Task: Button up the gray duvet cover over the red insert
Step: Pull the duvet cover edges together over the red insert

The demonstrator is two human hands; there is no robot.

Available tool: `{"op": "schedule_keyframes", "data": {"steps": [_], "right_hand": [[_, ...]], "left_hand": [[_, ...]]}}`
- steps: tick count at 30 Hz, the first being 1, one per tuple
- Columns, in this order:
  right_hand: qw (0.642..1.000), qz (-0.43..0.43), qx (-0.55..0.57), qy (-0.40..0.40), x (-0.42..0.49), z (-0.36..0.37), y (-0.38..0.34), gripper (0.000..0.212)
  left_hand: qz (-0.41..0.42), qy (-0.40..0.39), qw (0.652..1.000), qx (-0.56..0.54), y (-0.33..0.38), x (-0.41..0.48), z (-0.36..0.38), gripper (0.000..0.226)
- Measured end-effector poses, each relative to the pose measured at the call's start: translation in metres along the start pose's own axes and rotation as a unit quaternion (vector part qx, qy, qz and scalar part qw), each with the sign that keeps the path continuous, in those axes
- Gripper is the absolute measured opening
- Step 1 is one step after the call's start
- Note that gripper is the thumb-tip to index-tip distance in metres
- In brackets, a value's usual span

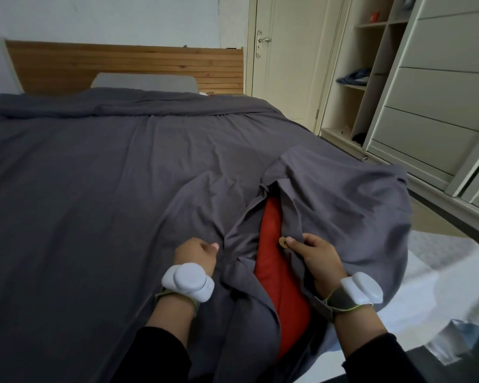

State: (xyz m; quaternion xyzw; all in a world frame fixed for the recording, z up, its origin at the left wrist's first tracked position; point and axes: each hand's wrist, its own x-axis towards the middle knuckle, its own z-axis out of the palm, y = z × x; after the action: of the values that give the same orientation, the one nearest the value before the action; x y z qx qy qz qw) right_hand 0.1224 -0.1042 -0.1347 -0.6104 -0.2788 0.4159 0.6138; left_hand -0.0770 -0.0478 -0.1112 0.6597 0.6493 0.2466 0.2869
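left hand (197,253) grips 1 gray duvet cover (116,178) | right hand (317,257) pinches it beside 1 button (282,242) | 1 red insert (270,275) exposed

Wooden headboard (122,67), cream door (285,56), open wardrobe shelves (371,64)

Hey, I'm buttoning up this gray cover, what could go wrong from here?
The insert bulges through the open gap, so it may get caught behind the button, whose flap the right hand pinches. The left hand grips its flap of the cover bunched and apart from the button, so you might match the wrong hole and close it skewed.
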Motion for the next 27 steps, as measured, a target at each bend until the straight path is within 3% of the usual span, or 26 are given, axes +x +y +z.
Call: {"op": "schedule_keyframes", "data": {"steps": [2,5,8,10,12,17,21,27], "right_hand": [[1.0,0.002,0.004,-0.001,0.0,0.0,0.0,0.012],[1.0,0.001,0.005,0.003,0.002,0.001,0.0,0.017],[1.0,0.01,0.02,0.002,0.002,0.001,-0.001,0.017],[0.999,0.025,0.043,-0.005,0.001,0.0,-0.004,0.017],[0.995,0.04,0.088,-0.021,0.001,-0.003,-0.008,0.017],[0.984,0.023,0.169,-0.058,-0.004,-0.009,-0.022,0.012],[0.976,0.008,0.192,-0.104,-0.013,-0.008,-0.027,0.01],[0.975,-0.009,0.186,-0.121,-0.016,-0.013,-0.036,0.012]], "left_hand": [[-0.013,-0.081,0.996,0.042,0.003,-0.002,0.005,0.051],[-0.028,-0.165,0.986,0.008,0.002,0.001,0.015,0.057],[-0.051,-0.174,0.965,-0.191,0.001,0.007,0.017,0.044],[-0.093,-0.175,0.905,-0.376,0.011,0.005,0.017,0.039],[-0.088,-0.152,0.869,-0.463,0.021,0.004,0.022,0.034],[-0.034,-0.074,0.874,-0.479,0.041,-0.006,0.04,0.035],[-0.04,-0.09,0.873,-0.479,0.046,-0.009,0.047,0.034],[-0.063,-0.144,0.823,-0.545,0.045,-0.01,0.038,0.035]]}}
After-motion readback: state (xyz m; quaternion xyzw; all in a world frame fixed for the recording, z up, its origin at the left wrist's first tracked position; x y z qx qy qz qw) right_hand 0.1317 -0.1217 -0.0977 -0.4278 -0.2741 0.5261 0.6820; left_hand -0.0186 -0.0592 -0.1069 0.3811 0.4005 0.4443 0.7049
